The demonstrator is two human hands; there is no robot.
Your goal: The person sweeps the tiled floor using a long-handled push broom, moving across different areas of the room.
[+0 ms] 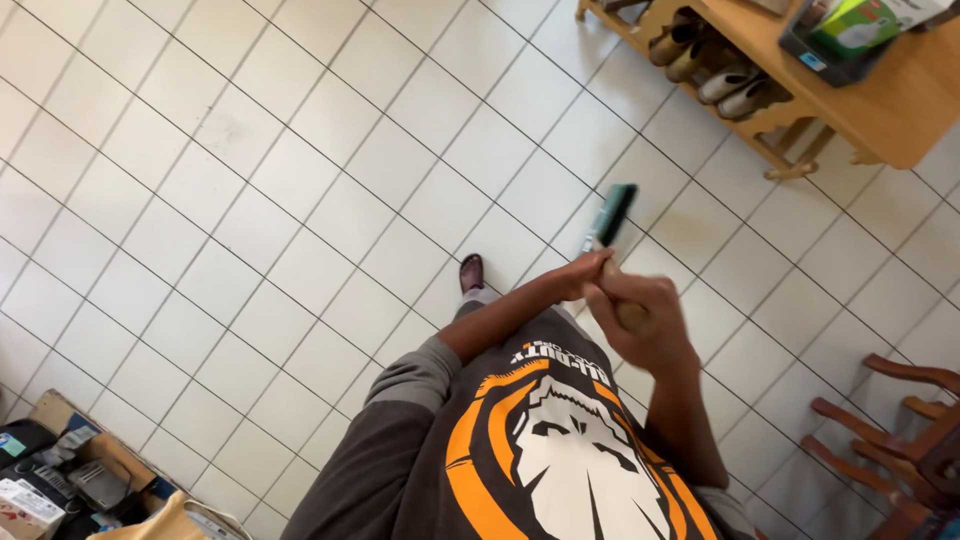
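A broom with a wooden handle (630, 314) and a dark green head (613, 216) points down at the white tiled floor (300, 180). My right hand (645, 320) grips the handle near its top end. My left hand (583, 274) grips it lower down, closer to the head. The broom head rests on the tiles just ahead of my hands. My foot in a dark sandal (471, 272) stands to the left of the broom. I see my grey shirt with an orange and white print below.
A wooden shoe rack (790, 125) with several shoes stands at the top right, a green box (850, 25) on its top. A dark wooden chair (900, 430) is at the right edge. A cardboard box of clutter (60, 470) sits at the bottom left.
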